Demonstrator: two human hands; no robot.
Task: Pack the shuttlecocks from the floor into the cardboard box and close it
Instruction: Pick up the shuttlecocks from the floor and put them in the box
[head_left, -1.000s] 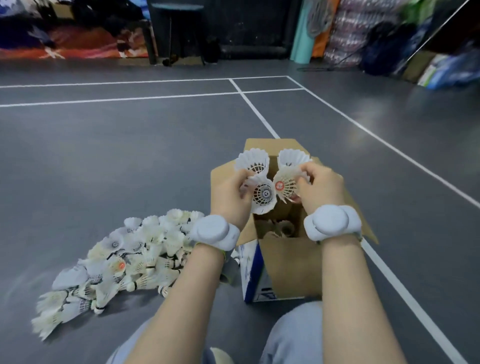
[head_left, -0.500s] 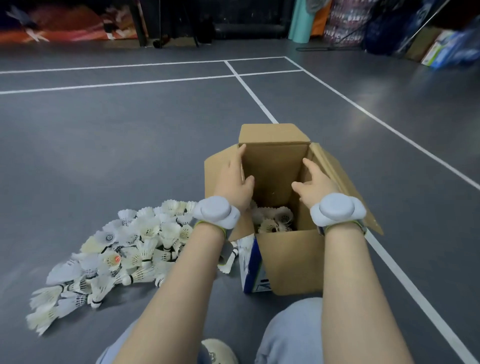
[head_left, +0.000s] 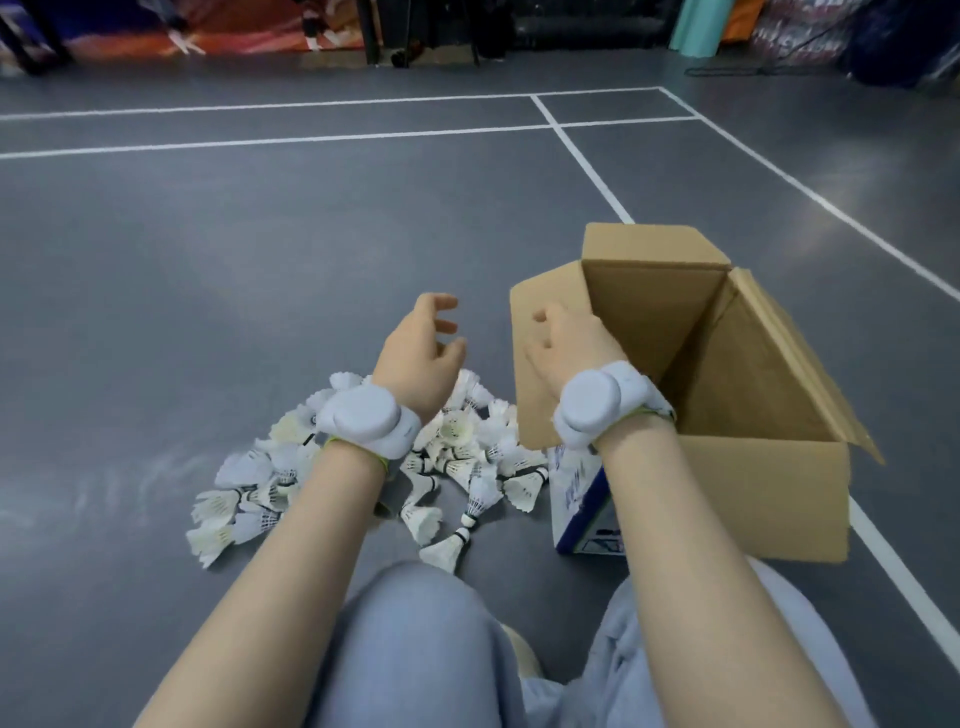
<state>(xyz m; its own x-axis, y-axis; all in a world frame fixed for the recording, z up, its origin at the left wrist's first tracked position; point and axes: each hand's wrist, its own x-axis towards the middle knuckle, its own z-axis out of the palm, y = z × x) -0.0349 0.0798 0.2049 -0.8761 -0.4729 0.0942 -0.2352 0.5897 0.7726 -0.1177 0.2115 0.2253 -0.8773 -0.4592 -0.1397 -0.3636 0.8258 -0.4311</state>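
We are reaching our empty, loosely spread left hand (head_left: 420, 349) and right hand (head_left: 567, 340) toward the shuttlecocks (head_left: 457, 457); next, gathering another handful for the cardboard box (head_left: 769, 488).

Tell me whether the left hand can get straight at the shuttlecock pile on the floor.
Probably yes. The left hand, open and empty, hovers right above the shuttlecock pile, with nothing between them. The cardboard box stands off to the right, clear of that path.

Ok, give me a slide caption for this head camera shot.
Both empty hands, left and right, reach toward the shuttlecocks beside the open cardboard box.
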